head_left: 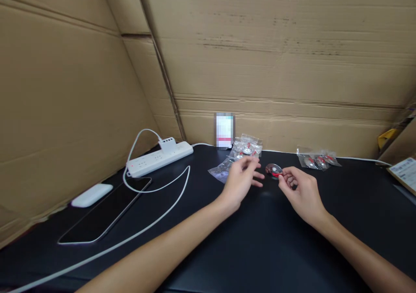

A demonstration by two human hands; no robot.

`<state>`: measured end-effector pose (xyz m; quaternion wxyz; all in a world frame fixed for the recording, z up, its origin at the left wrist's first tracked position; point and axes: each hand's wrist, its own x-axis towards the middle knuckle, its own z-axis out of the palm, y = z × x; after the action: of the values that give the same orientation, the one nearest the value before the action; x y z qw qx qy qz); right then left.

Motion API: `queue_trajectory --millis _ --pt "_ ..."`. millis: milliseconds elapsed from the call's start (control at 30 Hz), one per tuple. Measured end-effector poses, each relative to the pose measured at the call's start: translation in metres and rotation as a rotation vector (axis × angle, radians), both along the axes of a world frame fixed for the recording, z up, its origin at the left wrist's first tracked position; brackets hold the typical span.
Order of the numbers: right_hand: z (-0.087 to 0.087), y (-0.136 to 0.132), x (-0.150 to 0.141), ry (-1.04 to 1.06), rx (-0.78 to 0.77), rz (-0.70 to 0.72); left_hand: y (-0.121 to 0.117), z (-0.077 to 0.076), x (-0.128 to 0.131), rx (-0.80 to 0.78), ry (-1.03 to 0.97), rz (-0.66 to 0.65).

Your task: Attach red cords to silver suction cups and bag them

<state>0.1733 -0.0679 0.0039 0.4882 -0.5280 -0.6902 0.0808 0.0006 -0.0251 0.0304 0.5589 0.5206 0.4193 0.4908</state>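
My right hand (300,191) pinches a small round silver and red metal piece (274,170) between thumb and fingertips, just above the black table (253,245). My left hand (242,178) hovers beside it with fingers loosely spread and holds nothing. Right behind the left hand lies a pile of clear plastic bags with similar silver and red pieces (242,152). An empty-looking clear bag (219,171) lies at its fingertips.
More bagged pieces (318,159) lie at the right. A white power strip (160,156) with a cable, a dark phone (107,213) and a white case (91,194) sit at the left. Cardboard walls (260,59) enclose the table. A small card (224,130) leans at the back.
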Motion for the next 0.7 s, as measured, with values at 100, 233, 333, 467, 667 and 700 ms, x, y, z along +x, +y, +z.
queue_trajectory --millis 100,233,333,467,667,700 --pt "0.000 0.003 0.001 0.183 -0.111 0.030 0.025 0.009 -0.024 0.453 0.474 0.110" --pt "0.001 0.005 0.003 0.378 -0.221 0.094 0.048 0.015 -0.055 0.590 1.142 0.233" --pt "0.002 0.004 0.002 0.425 -0.268 0.110 0.052 0.011 -0.067 0.403 1.281 0.188" --pt "0.004 0.000 -0.004 0.391 -0.257 0.149 0.052 0.006 -0.073 0.308 1.138 0.129" --pt "0.007 -0.009 -0.014 0.189 -0.207 0.251 0.045 0.009 -0.055 0.510 0.957 -0.011" --pt "0.007 -0.011 -0.016 0.157 -0.194 0.262 0.042 0.009 -0.049 0.545 0.904 -0.038"
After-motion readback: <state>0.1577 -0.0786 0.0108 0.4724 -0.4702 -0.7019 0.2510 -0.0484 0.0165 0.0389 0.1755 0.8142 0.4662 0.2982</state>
